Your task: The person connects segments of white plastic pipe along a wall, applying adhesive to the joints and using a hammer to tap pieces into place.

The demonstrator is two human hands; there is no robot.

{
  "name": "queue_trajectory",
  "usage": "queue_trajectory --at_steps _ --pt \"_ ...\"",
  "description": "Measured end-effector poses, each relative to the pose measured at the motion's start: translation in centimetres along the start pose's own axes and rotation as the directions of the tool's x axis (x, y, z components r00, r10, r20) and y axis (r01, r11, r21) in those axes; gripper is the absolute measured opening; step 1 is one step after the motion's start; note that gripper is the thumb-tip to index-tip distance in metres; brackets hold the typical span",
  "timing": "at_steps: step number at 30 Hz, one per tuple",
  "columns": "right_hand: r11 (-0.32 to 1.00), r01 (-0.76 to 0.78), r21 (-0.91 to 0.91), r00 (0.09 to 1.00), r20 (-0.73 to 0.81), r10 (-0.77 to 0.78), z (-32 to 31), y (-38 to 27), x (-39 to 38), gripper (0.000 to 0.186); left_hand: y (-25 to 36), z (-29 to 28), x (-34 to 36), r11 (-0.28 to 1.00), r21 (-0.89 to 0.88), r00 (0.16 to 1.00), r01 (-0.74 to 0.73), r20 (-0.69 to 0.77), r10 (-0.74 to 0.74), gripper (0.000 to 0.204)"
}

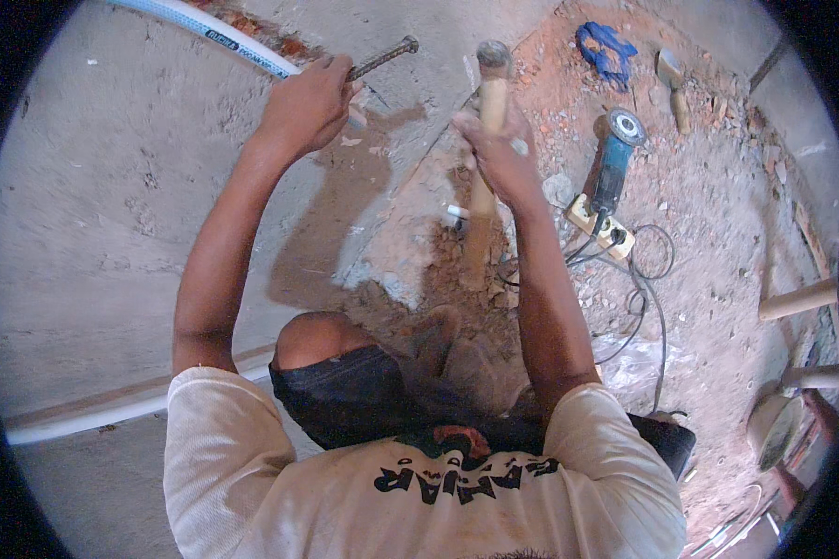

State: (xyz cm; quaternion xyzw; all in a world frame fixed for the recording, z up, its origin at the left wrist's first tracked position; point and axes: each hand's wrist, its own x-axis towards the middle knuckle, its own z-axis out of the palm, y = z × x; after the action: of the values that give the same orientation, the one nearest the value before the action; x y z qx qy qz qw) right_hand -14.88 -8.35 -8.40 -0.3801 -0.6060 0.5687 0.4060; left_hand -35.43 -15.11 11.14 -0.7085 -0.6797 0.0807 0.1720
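My left hand [309, 107] is closed around a metal chisel [382, 58], whose flattened end sticks out up and to the right; its other end is hidden by the hand. Just behind that hand, a white pipe with blue markings [219, 35] runs along the wall. My right hand [505, 158] grips the wooden handle of a hammer [481, 197]. The hammer's head [493, 58] is raised, a short way right of the chisel's end and apart from it. The handle's lower end is blurred.
Broken rubble [471, 247] lies below the hands. To the right are an angle grinder [612, 168], a power strip [601, 226] with tangled cables, a blue cloth [606, 54] and a trowel [678, 91]. A bucket [774, 429] stands lower right; a white pipe [93, 419] runs along the lower left.
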Motion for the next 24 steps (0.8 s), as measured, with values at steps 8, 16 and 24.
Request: queue_trajectory --at_steps 8,16,24 --pt "0.960 0.253 -0.120 0.960 0.155 -0.233 7.2 -0.6 8.4 0.050 1.4 -1.6 -1.2 0.999 0.022 0.991 0.025 0.132 -0.028 0.028" --pt "0.917 0.393 -0.073 0.918 -0.035 -0.396 4.9 -5.4 5.1 0.041 0.3 -2.5 -2.7 0.990 0.125 0.978 0.069 0.187 -0.092 0.049" --pt "0.860 0.221 0.461 0.971 -0.184 -0.151 0.9 -6.8 3.6 0.035 0.6 0.6 -3.2 0.971 0.240 0.995 0.011 -0.096 0.013 0.019"
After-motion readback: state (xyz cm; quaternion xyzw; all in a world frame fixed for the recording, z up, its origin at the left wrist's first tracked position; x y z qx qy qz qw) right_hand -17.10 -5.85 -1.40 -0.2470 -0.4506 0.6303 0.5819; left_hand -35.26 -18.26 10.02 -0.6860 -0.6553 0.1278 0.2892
